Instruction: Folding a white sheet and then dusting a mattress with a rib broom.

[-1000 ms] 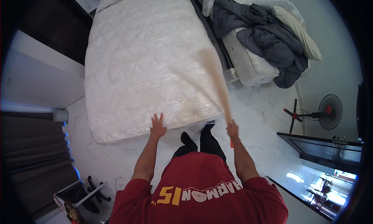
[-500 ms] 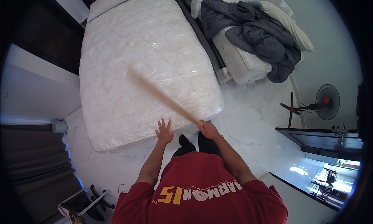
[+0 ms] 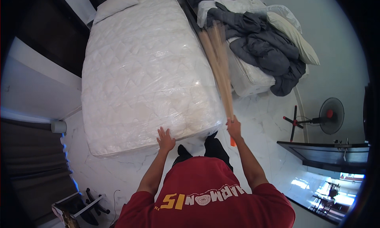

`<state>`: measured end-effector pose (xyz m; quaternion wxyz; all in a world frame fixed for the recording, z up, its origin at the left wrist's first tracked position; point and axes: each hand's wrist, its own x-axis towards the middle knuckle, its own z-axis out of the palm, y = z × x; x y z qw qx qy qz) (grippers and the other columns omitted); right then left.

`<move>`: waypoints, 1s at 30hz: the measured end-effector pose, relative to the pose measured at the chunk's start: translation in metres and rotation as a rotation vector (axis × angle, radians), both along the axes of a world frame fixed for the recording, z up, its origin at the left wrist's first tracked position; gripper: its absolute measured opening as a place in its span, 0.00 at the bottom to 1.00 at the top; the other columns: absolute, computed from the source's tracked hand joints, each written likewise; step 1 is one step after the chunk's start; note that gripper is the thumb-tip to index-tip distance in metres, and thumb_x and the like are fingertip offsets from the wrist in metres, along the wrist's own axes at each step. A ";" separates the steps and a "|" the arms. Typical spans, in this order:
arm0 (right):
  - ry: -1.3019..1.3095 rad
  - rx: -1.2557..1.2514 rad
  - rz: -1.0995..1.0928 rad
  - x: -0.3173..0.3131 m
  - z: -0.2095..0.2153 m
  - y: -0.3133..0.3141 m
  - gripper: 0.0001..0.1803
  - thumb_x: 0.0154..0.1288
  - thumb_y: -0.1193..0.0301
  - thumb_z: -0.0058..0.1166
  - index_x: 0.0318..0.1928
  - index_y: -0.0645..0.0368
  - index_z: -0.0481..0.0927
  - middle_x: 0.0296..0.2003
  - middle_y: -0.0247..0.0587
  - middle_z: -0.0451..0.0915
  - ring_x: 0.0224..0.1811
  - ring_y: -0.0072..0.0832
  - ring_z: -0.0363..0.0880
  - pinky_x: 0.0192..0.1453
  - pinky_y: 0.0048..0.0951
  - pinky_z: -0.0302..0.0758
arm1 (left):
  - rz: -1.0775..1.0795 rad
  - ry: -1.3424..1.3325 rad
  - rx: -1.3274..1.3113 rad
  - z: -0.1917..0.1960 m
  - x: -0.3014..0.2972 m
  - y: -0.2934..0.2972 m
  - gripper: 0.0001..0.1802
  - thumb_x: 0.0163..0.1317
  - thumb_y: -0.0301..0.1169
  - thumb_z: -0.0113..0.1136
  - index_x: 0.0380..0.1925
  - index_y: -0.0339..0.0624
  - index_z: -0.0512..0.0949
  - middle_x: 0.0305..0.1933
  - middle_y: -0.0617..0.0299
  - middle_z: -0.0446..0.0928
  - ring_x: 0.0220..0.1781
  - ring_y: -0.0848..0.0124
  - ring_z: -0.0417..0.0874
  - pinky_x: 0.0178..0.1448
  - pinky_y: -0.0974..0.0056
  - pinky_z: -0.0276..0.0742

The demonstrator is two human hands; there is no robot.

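The right hand (image 3: 234, 127) was clamped on the orange handle end of a long wooden stick (image 3: 219, 67), its fingers wrapped shut round the grip. The stick rose from the hand toward the far right side of the plastic-wrapped mattress (image 3: 146, 69) and showed only as a blurred double streak, so it was in mid-swing and its exact position over the bed could not be told. The left hand (image 3: 165, 139) lay flat on the near edge of the mattress, fingers spread apart and holding nothing.

Judging by the pictures, the person was beating the mattress with the stick. To do that well, the flat left hand would best stay at the near edge, clear of the stick's path, while steadying the body. Strokes ought to land flat on the quilted top rather than tip-first, since the plastic wrap could tear. The grip needed to stay firm. A second bed (image 3: 253, 75) heaped with grey bedding (image 3: 261, 46) stood just beside on the right, and a standing fan (image 3: 330, 115) stood further right, so wide sideways sweeps risked catching them
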<state>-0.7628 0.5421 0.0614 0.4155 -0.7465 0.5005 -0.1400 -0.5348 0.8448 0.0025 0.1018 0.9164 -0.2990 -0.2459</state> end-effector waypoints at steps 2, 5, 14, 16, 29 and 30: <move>-0.026 -0.020 0.177 0.028 0.005 0.006 0.15 0.68 0.60 0.45 0.44 0.59 0.71 0.22 0.50 0.79 0.27 0.47 0.81 0.32 0.43 0.77 | 0.032 -0.078 -0.106 0.005 -0.007 -0.025 0.44 0.51 0.39 0.61 0.69 0.56 0.52 0.75 0.46 0.38 0.75 0.42 0.38 0.63 0.29 0.54; 0.041 0.095 0.520 0.058 -0.019 0.009 0.16 0.68 0.57 0.44 0.46 0.55 0.73 0.25 0.51 0.80 0.31 0.51 0.80 0.36 0.48 0.75 | 0.019 -0.008 -0.175 0.016 -0.017 -0.069 0.46 0.51 0.41 0.61 0.70 0.59 0.50 0.74 0.43 0.40 0.74 0.39 0.40 0.62 0.29 0.56; 0.145 0.124 0.359 0.020 -0.103 -0.154 0.16 0.64 0.62 0.47 0.47 0.57 0.76 0.37 0.56 0.80 0.41 0.53 0.78 0.48 0.51 0.73 | 0.237 0.147 0.202 -0.027 -0.040 -0.104 0.47 0.52 0.54 0.57 0.70 0.60 0.49 0.74 0.43 0.25 0.72 0.33 0.24 0.56 0.20 0.52; 0.140 -0.119 0.495 0.026 -0.089 -0.192 0.14 0.65 0.62 0.47 0.44 0.59 0.76 0.33 0.57 0.80 0.37 0.56 0.78 0.43 0.52 0.73 | 0.329 0.144 0.169 -0.030 -0.039 -0.111 0.47 0.52 0.54 0.57 0.70 0.58 0.50 0.74 0.43 0.25 0.72 0.33 0.24 0.56 0.20 0.53; 0.352 -0.143 1.226 0.048 0.023 -0.269 0.15 0.65 0.59 0.50 0.40 0.59 0.79 0.24 0.45 0.81 0.28 0.43 0.81 0.36 0.40 0.75 | 0.577 0.129 0.061 -0.018 -0.053 -0.143 0.45 0.53 0.50 0.57 0.70 0.53 0.51 0.75 0.45 0.25 0.74 0.38 0.29 0.60 0.26 0.56; 0.375 -0.229 1.314 0.059 0.033 -0.271 0.15 0.65 0.59 0.50 0.41 0.58 0.79 0.26 0.45 0.81 0.30 0.44 0.81 0.38 0.41 0.75 | 0.607 0.139 0.053 -0.015 -0.054 -0.144 0.45 0.53 0.49 0.58 0.69 0.53 0.52 0.75 0.45 0.26 0.74 0.40 0.29 0.60 0.25 0.55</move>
